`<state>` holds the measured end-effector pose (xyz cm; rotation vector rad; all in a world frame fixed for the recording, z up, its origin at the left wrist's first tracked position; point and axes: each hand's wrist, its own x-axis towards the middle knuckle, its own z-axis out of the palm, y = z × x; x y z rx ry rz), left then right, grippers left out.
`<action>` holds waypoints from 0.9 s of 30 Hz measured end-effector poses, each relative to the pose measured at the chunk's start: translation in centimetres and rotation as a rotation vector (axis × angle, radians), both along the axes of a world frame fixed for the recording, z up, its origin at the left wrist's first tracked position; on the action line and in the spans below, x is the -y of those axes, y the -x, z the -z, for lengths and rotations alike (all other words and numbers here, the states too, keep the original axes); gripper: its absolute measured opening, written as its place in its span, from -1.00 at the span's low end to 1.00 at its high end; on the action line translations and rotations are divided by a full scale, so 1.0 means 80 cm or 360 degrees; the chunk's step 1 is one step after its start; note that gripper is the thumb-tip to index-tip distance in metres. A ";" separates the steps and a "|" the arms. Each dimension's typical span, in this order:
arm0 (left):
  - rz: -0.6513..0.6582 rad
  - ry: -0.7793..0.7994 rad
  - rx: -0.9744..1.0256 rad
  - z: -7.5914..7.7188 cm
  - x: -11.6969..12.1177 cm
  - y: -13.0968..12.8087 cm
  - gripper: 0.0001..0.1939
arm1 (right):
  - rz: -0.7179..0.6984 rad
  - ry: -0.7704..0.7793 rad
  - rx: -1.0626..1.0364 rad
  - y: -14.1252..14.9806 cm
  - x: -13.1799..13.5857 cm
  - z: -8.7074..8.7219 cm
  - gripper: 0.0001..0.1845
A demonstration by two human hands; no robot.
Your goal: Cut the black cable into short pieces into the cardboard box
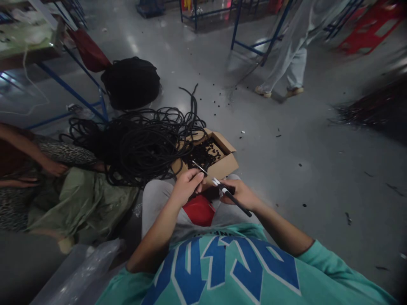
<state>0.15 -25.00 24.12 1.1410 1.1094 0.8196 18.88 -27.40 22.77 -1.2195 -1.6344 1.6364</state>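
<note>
My left hand (188,185) is closed, thumb pressed against the fingers, above the near edge of an open cardboard box (227,166). A thin silvery rod or blade (199,167) sticks out past its thumb; its exact kind is unclear. My right hand (240,194) is wrapped round a black-handled hand tool (233,198) with a pale metal head, which points toward the left hand. Small black cut pieces (206,150) lie in the box. Just behind and left, a large tangle of black cord or tubing (143,144) spills over the box's rim.
A round black bundle (132,82) stands behind the tangle, near a blue-legged table (73,91). Another person's hand (55,168) rests at left by green cloth (85,203). A walking person's legs (294,70) and a red stool (370,31) are at far right. Black scraps dot the floor.
</note>
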 end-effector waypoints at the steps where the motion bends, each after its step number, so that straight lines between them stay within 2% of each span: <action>1: -0.0020 -0.0012 -0.0038 0.000 0.001 0.000 -0.69 | 0.0010 0.0000 0.0000 0.000 0.000 0.001 -0.69; 11: -0.0240 -0.0207 -0.0339 -0.002 0.005 -0.006 -0.78 | 0.0058 0.0001 -0.0012 -0.001 0.002 0.004 -0.65; 17: -0.0195 -0.0409 -0.0583 -0.004 0.002 0.001 -0.83 | -0.0074 0.0256 -0.0132 -0.006 -0.003 0.002 -0.53; 22: -0.0171 -0.0468 -0.0611 -0.014 -0.002 0.007 -0.85 | -0.0080 0.0173 -0.0143 -0.005 -0.005 -0.005 -0.54; 27: -0.0062 -0.0337 -0.0558 -0.020 -0.004 0.009 -0.85 | -0.0109 0.0053 -0.0102 -0.004 -0.006 -0.012 -0.50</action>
